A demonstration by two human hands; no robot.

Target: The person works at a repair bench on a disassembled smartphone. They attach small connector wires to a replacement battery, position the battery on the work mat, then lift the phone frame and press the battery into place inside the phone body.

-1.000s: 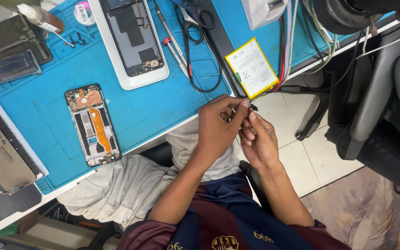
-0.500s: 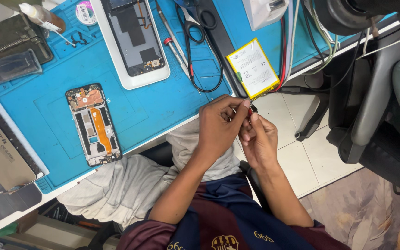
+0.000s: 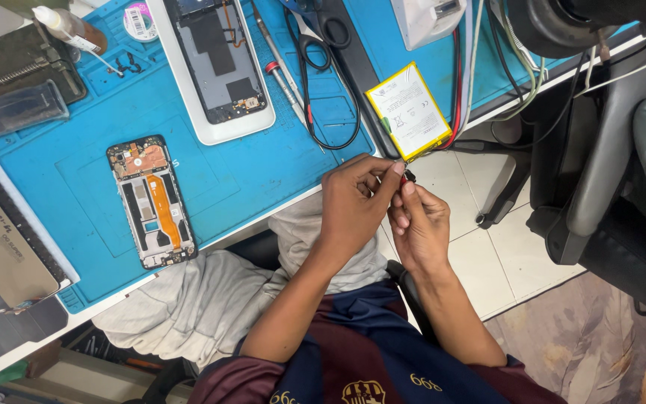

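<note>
Both hands meet just off the bench (image 3: 278,179) edge. The left hand (image 3: 353,206) and the right hand (image 3: 420,228) are closed in fingertip pinches on a small red-and-black wire end (image 3: 407,178) that runs up to the yellow battery (image 3: 409,111) lying just above them – what the tips are doing to it is too small to tell. The battery is out of any phone; the opened phone frame (image 3: 152,202) and the white-backed phone (image 3: 214,67) lie well apart on the blue mat, still uncovered – so reassembly looks undone.
</note>
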